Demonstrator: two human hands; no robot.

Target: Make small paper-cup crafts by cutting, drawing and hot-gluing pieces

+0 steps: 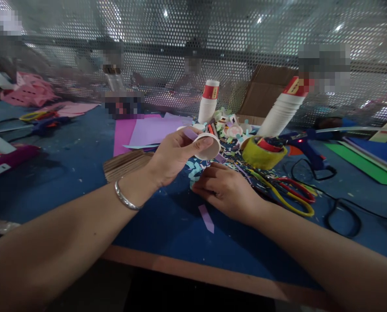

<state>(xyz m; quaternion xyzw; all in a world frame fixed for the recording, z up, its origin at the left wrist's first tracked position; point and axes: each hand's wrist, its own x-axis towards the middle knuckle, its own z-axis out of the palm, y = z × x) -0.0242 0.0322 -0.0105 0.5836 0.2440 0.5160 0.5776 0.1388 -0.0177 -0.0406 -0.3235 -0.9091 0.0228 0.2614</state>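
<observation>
My left hand [174, 151] grips a white paper cup [209, 149], thumb inside its rim, with the mouth tilted toward me. A small purple paper piece [190, 134] shows by the fingers of that hand. My right hand [226, 188] rests low over the table with its fingers bent together, beside light-blue paper pieces [194, 170]; whatever its fingertips hold is hidden. A purple paper strip with a pointed end [206, 219] lies on the blue table just in front of my right hand.
Stacked paper cups [208, 104] and a taller leaning stack [281, 112] stand behind paper scraps. Right are yellow tape [264, 157], scissors [287, 197], a glue gun [307, 147] with a looping cord and green sheets [364, 164]. Corrugated cardboard [126, 164] and purple sheets [157, 130] lie left.
</observation>
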